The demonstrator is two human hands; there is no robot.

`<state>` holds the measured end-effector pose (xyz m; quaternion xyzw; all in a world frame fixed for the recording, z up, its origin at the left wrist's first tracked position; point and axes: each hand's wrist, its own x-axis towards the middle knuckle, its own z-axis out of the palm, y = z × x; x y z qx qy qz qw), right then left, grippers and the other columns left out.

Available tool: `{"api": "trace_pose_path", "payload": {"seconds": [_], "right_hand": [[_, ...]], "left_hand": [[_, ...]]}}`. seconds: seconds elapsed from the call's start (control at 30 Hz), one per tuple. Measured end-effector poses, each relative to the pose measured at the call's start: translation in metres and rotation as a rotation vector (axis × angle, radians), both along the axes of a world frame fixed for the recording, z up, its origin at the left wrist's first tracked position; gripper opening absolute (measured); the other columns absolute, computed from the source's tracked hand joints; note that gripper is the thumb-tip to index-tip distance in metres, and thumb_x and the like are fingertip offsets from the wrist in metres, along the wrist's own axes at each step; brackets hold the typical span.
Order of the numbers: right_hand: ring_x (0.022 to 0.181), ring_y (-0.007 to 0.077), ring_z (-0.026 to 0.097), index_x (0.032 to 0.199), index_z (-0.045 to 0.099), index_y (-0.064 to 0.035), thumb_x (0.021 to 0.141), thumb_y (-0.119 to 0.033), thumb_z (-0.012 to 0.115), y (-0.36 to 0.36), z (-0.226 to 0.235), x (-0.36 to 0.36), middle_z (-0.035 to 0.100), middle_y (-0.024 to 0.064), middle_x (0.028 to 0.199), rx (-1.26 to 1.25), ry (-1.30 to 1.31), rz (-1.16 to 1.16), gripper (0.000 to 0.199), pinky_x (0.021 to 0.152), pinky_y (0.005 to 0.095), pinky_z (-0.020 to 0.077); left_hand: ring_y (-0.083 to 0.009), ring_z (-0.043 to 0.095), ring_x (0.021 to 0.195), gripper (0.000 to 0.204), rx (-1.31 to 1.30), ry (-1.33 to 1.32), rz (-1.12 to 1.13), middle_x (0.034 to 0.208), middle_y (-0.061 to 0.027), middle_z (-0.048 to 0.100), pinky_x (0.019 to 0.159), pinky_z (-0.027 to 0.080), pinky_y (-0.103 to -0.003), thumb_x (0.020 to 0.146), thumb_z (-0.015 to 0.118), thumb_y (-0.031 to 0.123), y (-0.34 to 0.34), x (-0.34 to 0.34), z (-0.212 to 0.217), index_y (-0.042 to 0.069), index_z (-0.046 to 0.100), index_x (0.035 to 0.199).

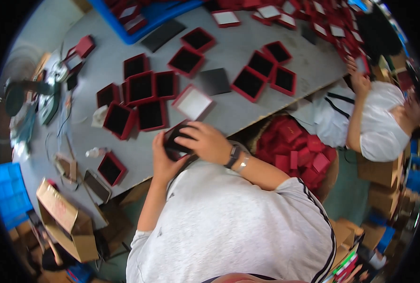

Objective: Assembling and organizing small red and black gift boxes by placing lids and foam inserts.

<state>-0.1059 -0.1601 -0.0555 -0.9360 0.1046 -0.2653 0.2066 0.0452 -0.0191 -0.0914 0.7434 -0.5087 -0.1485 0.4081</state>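
Note:
At the table's near edge, my left hand (162,158) is closed round the side of a small red box, whose rim shows only in part. My right hand (209,144) lies over it, its fingers gripping a dark pad (175,141) at the box's opening. How far the pad sits inside is hidden by my fingers. Just beyond my hands rests an open red box with a white inside (194,103). Several red boxes with black insides stand past it, among them a stacked one (141,87) and one nearer me (118,120).
A dark flat sheet (214,81) lies on the grey table (228,111). A blue tray (125,35) is at the far side. Below the right edge, a large container holds red boxes (295,146). A co-worker (384,120) sits at right. An opened carton (70,221) stands at left.

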Motion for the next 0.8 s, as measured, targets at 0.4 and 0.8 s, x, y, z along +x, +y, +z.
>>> {"api": "trace_pose_path", "payload": {"seconds": [0.4,0.8], "right_hand": [[0.115,0.028,0.05,0.124,0.063,-0.013,0.073,-0.011,0.069,0.021,0.013,0.01,0.053,0.0083,0.125,0.046,0.175,-0.076,0.052,0.091,0.0389,0.0495],[0.119,0.0276,0.051,0.121,0.064,-0.0091,0.081,-0.014,0.07,0.021,-0.003,-0.004,0.055,0.01,0.129,0.067,0.129,0.013,0.04,0.095,0.0385,0.049]], "left_hand": [[-0.0408,0.047,0.121,0.112,-0.075,-0.048,0.051,0.136,-0.0231,0.04,0.1,0.045,-0.044,0.054,0.092,0.022,0.006,-0.004,-0.004,0.001,0.027,0.143],[-0.0412,0.048,0.122,0.106,-0.01,-0.062,0.066,0.138,-0.0236,0.038,0.098,0.046,-0.044,0.06,0.091,0.021,0.004,-0.006,0.004,0.002,0.028,0.143]]}}
